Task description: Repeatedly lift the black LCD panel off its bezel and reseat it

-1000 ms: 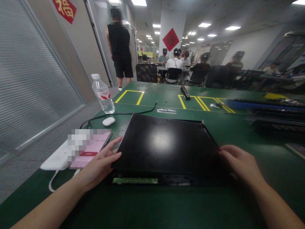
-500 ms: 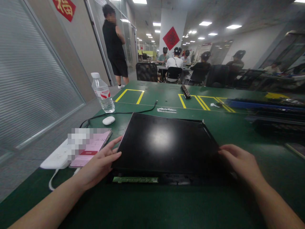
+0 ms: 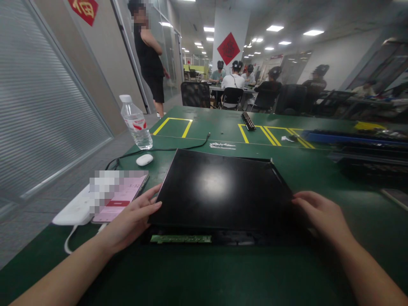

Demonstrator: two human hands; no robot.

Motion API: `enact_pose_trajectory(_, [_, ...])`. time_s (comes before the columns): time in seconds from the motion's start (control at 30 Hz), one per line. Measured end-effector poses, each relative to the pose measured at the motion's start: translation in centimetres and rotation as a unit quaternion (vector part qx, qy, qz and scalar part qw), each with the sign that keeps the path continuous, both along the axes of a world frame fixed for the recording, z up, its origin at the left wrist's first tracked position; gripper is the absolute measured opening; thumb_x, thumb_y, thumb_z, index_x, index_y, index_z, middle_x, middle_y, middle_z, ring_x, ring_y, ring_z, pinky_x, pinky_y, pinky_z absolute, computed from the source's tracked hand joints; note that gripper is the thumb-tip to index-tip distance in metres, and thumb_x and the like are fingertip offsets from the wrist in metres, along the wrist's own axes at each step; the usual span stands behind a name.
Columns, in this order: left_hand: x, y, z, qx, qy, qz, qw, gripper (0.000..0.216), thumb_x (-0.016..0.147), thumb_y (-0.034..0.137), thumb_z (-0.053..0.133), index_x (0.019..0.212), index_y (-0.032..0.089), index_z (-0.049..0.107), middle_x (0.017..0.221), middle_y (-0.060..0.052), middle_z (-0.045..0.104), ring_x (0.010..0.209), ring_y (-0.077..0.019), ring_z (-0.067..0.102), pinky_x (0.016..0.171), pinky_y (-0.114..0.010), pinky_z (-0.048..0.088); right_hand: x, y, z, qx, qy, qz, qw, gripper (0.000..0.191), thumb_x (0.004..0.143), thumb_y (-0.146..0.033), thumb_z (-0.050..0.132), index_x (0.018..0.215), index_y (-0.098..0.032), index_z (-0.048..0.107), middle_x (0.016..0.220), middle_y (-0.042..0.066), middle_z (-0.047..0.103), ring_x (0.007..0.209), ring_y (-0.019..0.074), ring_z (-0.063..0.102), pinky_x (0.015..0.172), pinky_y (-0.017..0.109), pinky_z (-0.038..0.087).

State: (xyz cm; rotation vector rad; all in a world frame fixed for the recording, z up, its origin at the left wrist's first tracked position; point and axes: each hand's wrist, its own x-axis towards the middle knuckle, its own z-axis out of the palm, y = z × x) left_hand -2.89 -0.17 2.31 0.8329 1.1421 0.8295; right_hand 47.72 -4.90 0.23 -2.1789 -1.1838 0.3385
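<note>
A flat black display panel (image 3: 219,191) lies on the green table (image 3: 204,272), with a green circuit strip (image 3: 181,239) showing along its near edge. My left hand (image 3: 132,221) grips the panel's near left corner, fingers together along the edge. My right hand (image 3: 318,214) holds the near right corner, fingers curled on the edge.
A phone (image 3: 119,197) rests on a white power strip (image 3: 75,210) at my left, beside a white earbud case (image 3: 144,160), a black cable (image 3: 165,150) and a water bottle (image 3: 135,123). Dark trays (image 3: 366,155) fill the right side. A person stands at the back left; others sit at far tables.
My hands and the panel stay put. The standing person at the back left has turned and stepped a little further left. The view has tilted slightly.
</note>
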Motion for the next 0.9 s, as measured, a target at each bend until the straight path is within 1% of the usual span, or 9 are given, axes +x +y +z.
enact_pose_trajectory(0.1, [0.3,-0.3,0.6,-0.007,0.004,0.011,1.000,0.104,0.078,0.046,0.094,0.170,0.036,0.047,0.153,-0.010,0.075,0.139,-0.0418,0.070,0.093,-0.045,0.065,0.1,0.0,-0.1,0.007,-0.002,0.010,1.000,0.036,0.068,-0.057,0.064,0.085,-0.030,0.079,0.086,0.008,0.082,0.085,0.0347,0.074,0.079,0.046,0.053])
enact_pose_trajectory(0.17, [0.4,-0.4,0.9,-0.011,0.003,0.017,1.000,0.105,0.078,0.048,0.093,0.171,0.037,0.045,0.155,-0.009,0.074,0.142,-0.0419,0.067,0.092,-0.045,0.065,0.2,0.0,-0.2,0.007,-0.001,0.011,1.000,0.036,0.069,-0.057,0.064,0.086,-0.029,0.079,0.087,0.008,0.082,0.085,0.0344,0.074,0.078,0.046,0.053])
enact_pose_trajectory(0.27, [0.3,-0.4,0.9,-0.008,0.002,0.024,1.000,0.109,0.075,0.051,0.096,0.170,0.037,0.047,0.158,-0.008,0.072,0.145,-0.0412,0.065,0.091,-0.042,0.064,0.5,-0.1,-0.4,0.006,0.003,0.016,1.000,0.037,0.071,-0.058,0.065,0.087,-0.028,0.080,0.086,0.008,0.082,0.083,0.0337,0.074,0.077,0.045,0.053])
enact_pose_trajectory(0.4, [0.1,-0.2,0.5,-0.009,-0.003,0.027,1.000,0.100,0.077,0.051,0.095,0.166,0.037,0.053,0.159,-0.008,0.071,0.144,-0.0402,0.066,0.091,-0.041,0.064,0.7,0.0,-0.6,0.015,-0.003,0.023,1.000,0.035,0.071,-0.057,0.065,0.087,-0.029,0.080,0.087,0.008,0.082,0.083,0.0329,0.074,0.076,0.044,0.053])
enact_pose_trajectory(0.53, [-0.1,0.0,0.1,-0.010,-0.016,0.025,1.000,0.095,0.075,0.040,0.098,0.161,0.033,0.060,0.145,-0.010,0.080,0.131,-0.0396,0.076,0.086,-0.039,0.066,0.6,0.1,-0.6,0.017,-0.001,0.014,1.000,0.036,0.069,-0.056,0.066,0.086,-0.028,0.080,0.084,0.008,0.081,0.079,0.0323,0.072,0.074,0.043,0.053])
enact_pose_trajectory(0.67, [-0.1,0.1,-0.3,-0.003,-0.033,0.016,0.999,0.091,0.073,0.036,0.100,0.157,0.031,0.064,0.130,-0.010,0.087,0.119,-0.0380,0.082,0.082,-0.037,0.068,0.6,0.0,-0.5,0.013,0.000,0.011,1.000,0.036,0.069,-0.057,0.065,0.085,-0.029,0.080,0.082,0.007,0.081,0.077,0.0319,0.072,0.073,0.043,0.052])
enact_pose_trajectory(0.77, [-0.1,0.2,-0.5,-0.002,-0.034,0.013,0.999,0.093,0.074,0.035,0.100,0.159,0.031,0.062,0.127,-0.009,0.088,0.118,-0.0368,0.083,0.080,-0.035,0.068,0.7,0.0,-0.5,0.010,0.004,0.013,1.000,0.038,0.069,-0.057,0.066,0.088,-0.028,0.081,0.084,0.008,0.081,0.077,0.0320,0.072,0.072,0.043,0.052])
enact_pose_trajectory(0.9, [-0.2,0.2,-0.5,-0.003,-0.023,0.016,1.000,0.103,0.075,0.036,0.100,0.166,0.032,0.052,0.127,-0.010,0.088,0.119,-0.0371,0.082,0.083,-0.036,0.068,0.6,-0.1,-0.4,0.010,0.010,0.016,1.000,0.039,0.069,-0.058,0.066,0.088,-0.028,0.081,0.085,0.008,0.082,0.078,0.0326,0.073,0.072,0.044,0.052])
